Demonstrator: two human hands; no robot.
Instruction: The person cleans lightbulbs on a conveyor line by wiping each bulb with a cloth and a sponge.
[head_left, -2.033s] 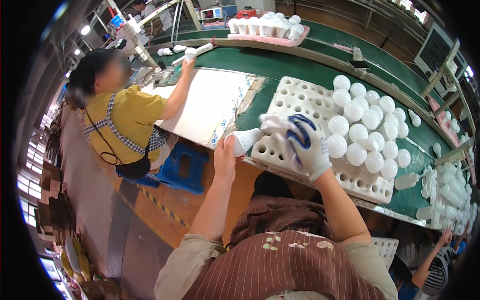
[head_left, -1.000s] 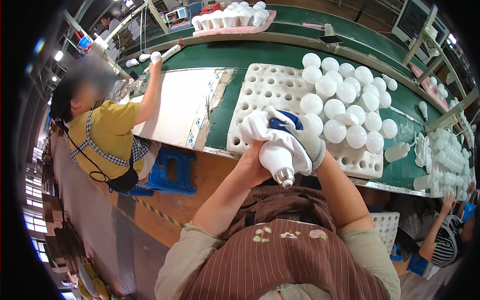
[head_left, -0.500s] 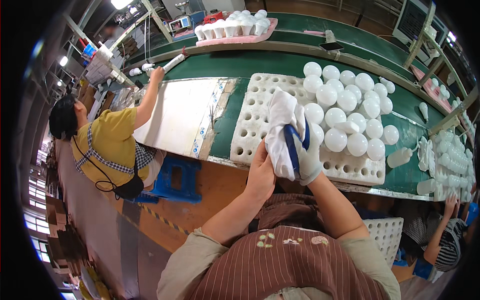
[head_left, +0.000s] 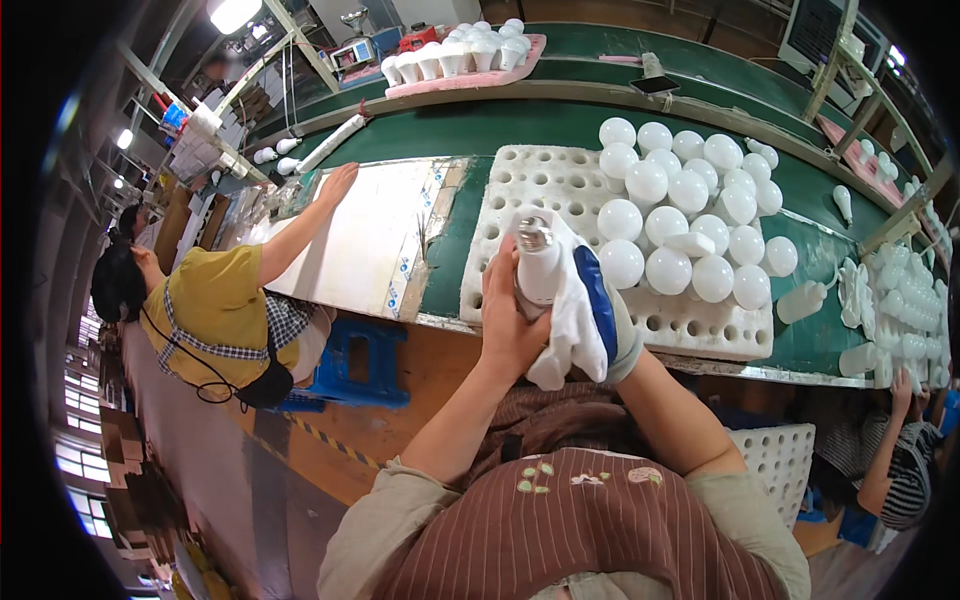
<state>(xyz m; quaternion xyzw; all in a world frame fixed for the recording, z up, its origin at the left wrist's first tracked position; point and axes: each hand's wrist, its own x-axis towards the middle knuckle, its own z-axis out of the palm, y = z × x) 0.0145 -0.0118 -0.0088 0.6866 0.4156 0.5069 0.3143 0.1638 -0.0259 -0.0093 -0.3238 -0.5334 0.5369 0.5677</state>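
Observation:
A white light bulb (head_left: 538, 272) is held over the bench's near edge, its silver screw base pointing up. My bare left hand (head_left: 508, 318) is closed round the bulb's left side. Wearing a white and blue glove, my right hand (head_left: 608, 308) is closed on a white cloth (head_left: 562, 352) pressed against the bulb's right side. The bulb's lower part is hidden by the cloth and fingers. Just beyond, a white foam tray (head_left: 516, 182) with rows of holes carries many round white bulbs (head_left: 646, 182) on its right half.
To the right lie a white squeeze bottle (head_left: 802, 300), a loose bulb (head_left: 842, 204) and more bulbs. A pink tray (head_left: 462, 80) of bulbs stands behind. At left, a person in yellow (head_left: 215, 290) reaches over a white board (head_left: 345, 235); another person works at far right.
The bulb has turned so its screw base now shows, facing up, where cloth covered it before. My left hand has moved higher along it. The person at left has drawn their hand back onto the board.

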